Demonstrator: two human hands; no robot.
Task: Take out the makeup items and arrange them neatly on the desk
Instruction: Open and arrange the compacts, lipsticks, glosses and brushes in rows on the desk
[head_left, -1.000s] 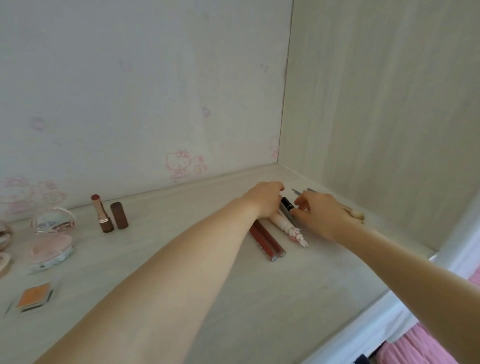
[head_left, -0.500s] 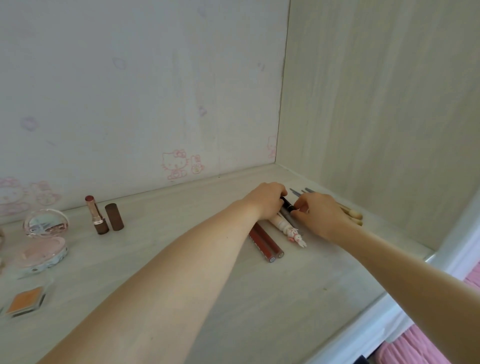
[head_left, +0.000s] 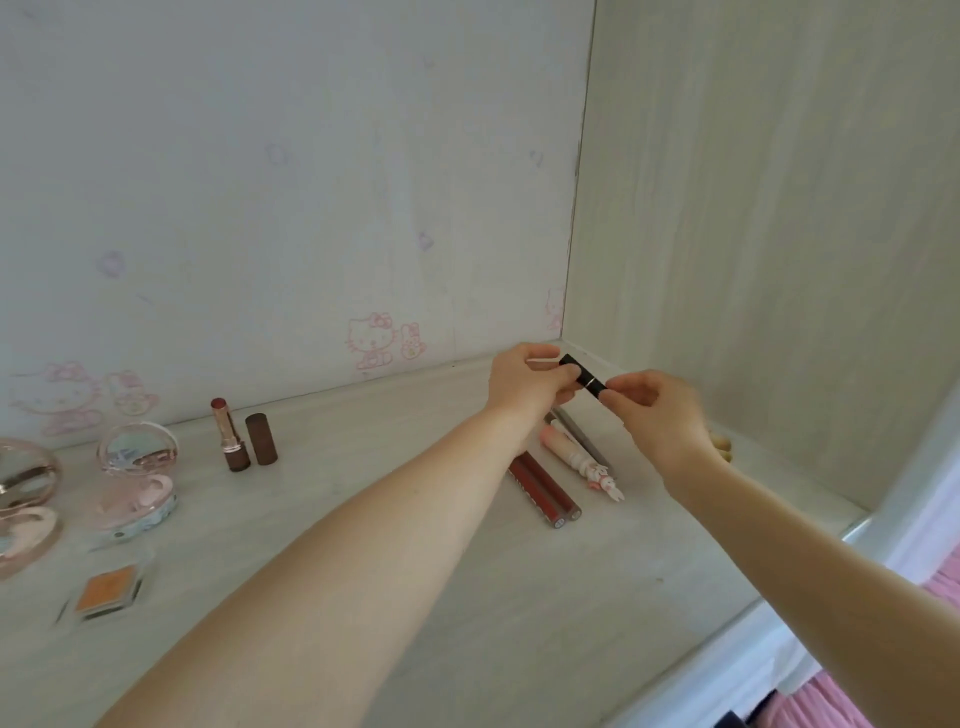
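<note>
Desk: pale wood-grain desk (head_left: 363, 571) set into a corner, with a cartoon-cat sticker (head_left: 371, 340) on the back wall.
Far left: 2 round open compacts (head_left: 137, 478) and an orange eyeshadow pan (head_left: 106, 587) are laid out near the left edge.
Left of centre: an uncapped lipstick (head_left: 228, 436) is stood upright, its brown cap (head_left: 261, 439) just beside it.
Left hand: the left hand (head_left: 524, 387) is seen raised off the desk, the upper end of a black lipstick tube (head_left: 584, 376) pinched in its fingertips.
Change: 1 second ago the tube was lying low at the row of items; now it is held up in the air between both hands.
Under the hands: 2 red lip pencils (head_left: 545, 488), a pink-and-white pen (head_left: 576, 457) and a grey pencil (head_left: 579, 434) are lined up side by side.
Right hand: the lower end of the tube is pinched by the right hand (head_left: 660, 410).
Meaning: the tube is probably about to be pulled open like the brown lipstick, or simply re-placed; which cannot be told.
</note>
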